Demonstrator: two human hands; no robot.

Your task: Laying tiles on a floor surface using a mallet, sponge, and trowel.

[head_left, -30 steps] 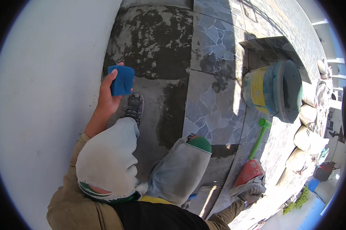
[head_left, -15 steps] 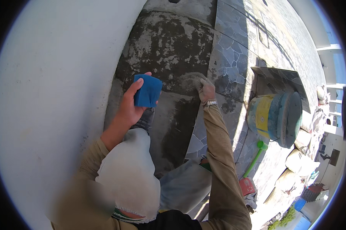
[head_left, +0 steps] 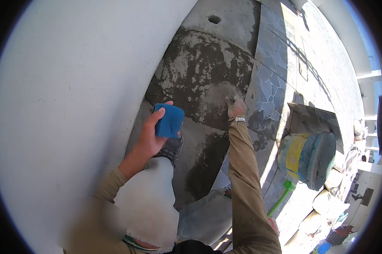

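Note:
My left hand (head_left: 151, 135) grips a blue sponge block (head_left: 170, 120), thumb on its near side, held above the floor beside my boot (head_left: 172, 148). My right hand (head_left: 236, 107) is low over the edge of the damp cement strip (head_left: 195, 55), its dusty fingers partly bent and apart. No object shows in it. A pale, powdery patch (head_left: 218, 99) lies on the dark cement just left of those fingers.
A white wall (head_left: 81, 84) rises along the left. Stone-patterned tiles (head_left: 269, 86) border the strip on the right. Beyond stand a bucket (head_left: 307, 158), a leaning tile (head_left: 313, 116), a green-handled tool (head_left: 282, 199) and several sacks (head_left: 328, 205). The far cement has a round hole (head_left: 214, 19).
The view has shifted, so the floor and bucket appear lower and further right. My right hand's fingers have spread a little, and the pale patch looks broader. The sponge stays in my left hand.

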